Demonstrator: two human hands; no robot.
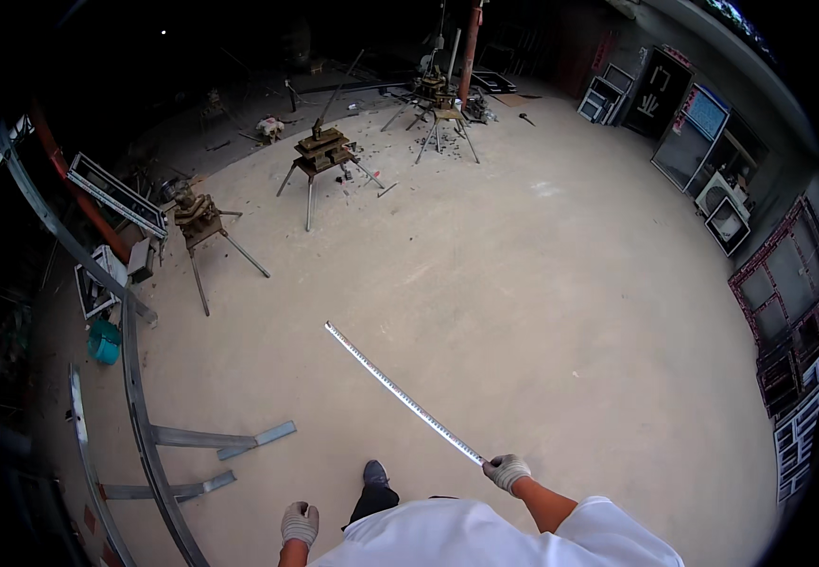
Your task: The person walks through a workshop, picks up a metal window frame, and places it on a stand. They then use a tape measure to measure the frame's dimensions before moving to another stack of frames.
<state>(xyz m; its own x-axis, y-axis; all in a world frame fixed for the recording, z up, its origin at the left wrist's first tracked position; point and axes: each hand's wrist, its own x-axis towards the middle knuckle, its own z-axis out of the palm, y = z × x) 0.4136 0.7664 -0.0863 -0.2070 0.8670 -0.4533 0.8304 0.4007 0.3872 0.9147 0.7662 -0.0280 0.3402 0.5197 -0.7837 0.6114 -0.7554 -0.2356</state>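
Observation:
My right hand [507, 472], in a pale work glove, is closed on a tape measure. Its silver blade [400, 394] stretches out stiffly from my fingers toward the far left, over the concrete floor. My fingers hide whatever case there may be. Low in the view, left of my shoe, my left hand [300, 524] wears a matching glove. Its fingers are curled in, with no object showing in them, and it hangs apart from the tape.
On my left stand a long curved metal frame [139, 416] with legs and a teal bucket [104, 341]. Farther off are machines on tripod stands, one a rusty press [322, 151], amid scraps. Framed panels [783, 279] lean along the right wall. An orange post [471, 52] rises behind.

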